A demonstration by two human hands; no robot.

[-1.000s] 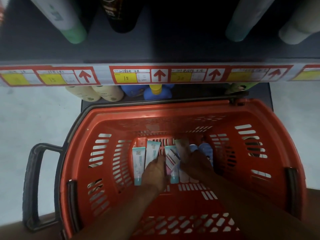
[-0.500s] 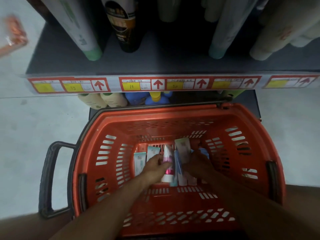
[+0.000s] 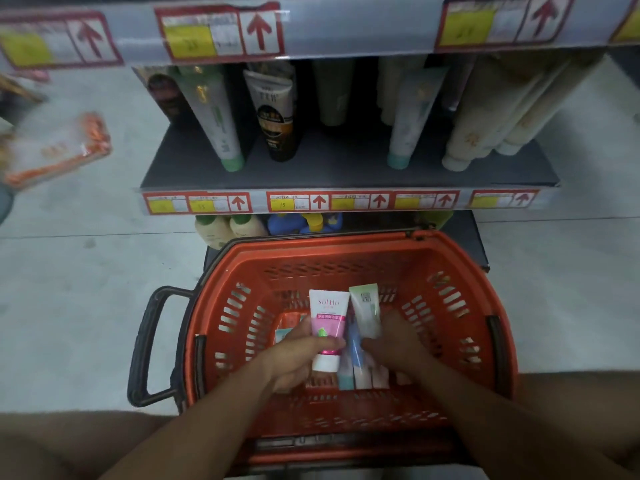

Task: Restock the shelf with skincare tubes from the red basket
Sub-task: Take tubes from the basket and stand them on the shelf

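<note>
While gripped: pink tube point(image 3: 327, 327)

Basket point(image 3: 460, 271) before shelf point(image 3: 346, 174); tubes point(image 3: 363, 372) inside.

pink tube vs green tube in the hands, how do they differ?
The pink tube is white on top with a pink band; the green tube is pale green all over. The pink tube is in the left hand; the green tube is in the right hand, bunched with other tubes. The pink tube's white cap shows; the green tube's cap is hidden. Both are held crimp-end up over the basket.
</note>
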